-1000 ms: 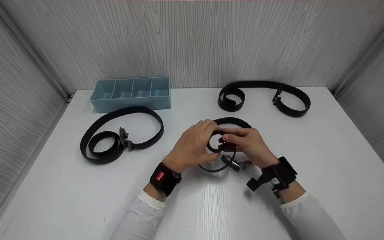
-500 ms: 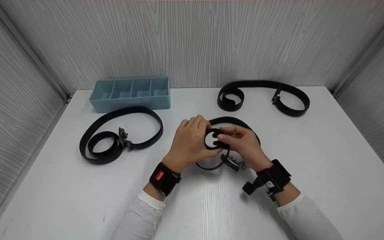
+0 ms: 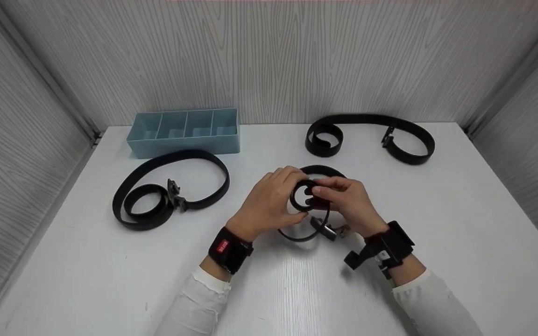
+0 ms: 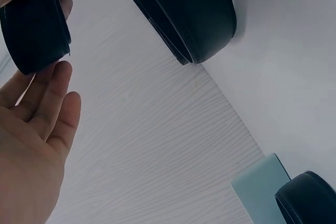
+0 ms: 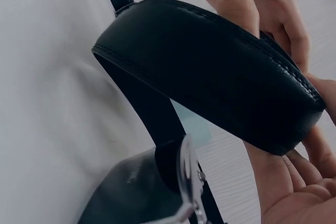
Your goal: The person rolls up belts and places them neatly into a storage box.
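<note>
A black leather belt (image 5: 205,72) is partly wound into a small coil between both hands at the middle of the table. My left hand (image 3: 269,203) holds the coil's left side, fingers at the far rim and thumb at the near rim. From the right, my right hand (image 3: 350,205) pinches the coil, with fingertips inside its ring. The belt's unwound length loops behind and below the hands. Its metal buckle (image 3: 323,228) hangs just below the right hand; the right wrist view shows the buckle's shiny edge (image 5: 187,177) up close.
A second black belt (image 3: 133,179), loosely coiled with its buckle, lies to the left. Another belt (image 3: 362,118) lies at the back right. Behind the left belt stands a blue divided box (image 3: 185,145) against the wooden-patterned back wall (image 3: 269,60). Side walls flank the white table (image 3: 269,303).
Both hands shifted slightly left half a second ago and are now back to the right. The coil's ring looks thicker than a second ago, as the belt winds tighter.
</note>
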The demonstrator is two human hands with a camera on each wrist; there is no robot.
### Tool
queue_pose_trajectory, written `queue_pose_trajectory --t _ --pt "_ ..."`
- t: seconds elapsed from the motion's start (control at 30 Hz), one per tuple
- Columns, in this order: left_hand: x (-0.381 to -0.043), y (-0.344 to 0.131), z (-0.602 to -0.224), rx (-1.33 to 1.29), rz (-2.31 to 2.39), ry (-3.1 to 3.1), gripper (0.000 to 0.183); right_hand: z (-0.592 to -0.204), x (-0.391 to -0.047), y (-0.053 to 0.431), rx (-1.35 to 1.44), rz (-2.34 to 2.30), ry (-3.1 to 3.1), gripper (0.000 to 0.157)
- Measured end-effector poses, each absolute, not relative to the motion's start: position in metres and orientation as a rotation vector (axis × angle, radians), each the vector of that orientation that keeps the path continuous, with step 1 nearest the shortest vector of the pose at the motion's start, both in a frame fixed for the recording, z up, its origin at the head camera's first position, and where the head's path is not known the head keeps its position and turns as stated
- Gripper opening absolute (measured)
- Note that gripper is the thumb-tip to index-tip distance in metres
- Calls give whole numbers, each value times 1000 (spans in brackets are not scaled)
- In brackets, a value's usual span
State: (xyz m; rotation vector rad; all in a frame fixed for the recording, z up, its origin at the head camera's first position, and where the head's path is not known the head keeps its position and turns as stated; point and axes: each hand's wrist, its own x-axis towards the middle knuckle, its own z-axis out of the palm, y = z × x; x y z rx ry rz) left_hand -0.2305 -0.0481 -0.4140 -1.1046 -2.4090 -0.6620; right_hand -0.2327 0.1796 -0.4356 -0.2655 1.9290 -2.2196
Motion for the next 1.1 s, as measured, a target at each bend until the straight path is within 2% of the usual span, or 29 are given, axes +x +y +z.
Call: queue_pose_trajectory --t 0.23,0.67,0.9,1.1 --pt "-229 -45 -416 -1072 -594 -2367 64 -435 -232 180 -268 -2224 1917 26" --pt "-229 -42 -419 -887 -444 -2336 71 -437 -228 171 -295 -2249 1924 41" --pt "-228 -43 -417 -957 -495 -2400 72 -437 -230 173 -272 -2259 1921 43" --pt "-228 -44 -416 -1080 -563 -2424 71 -437 -233 178 -265 -2217 1928 37"
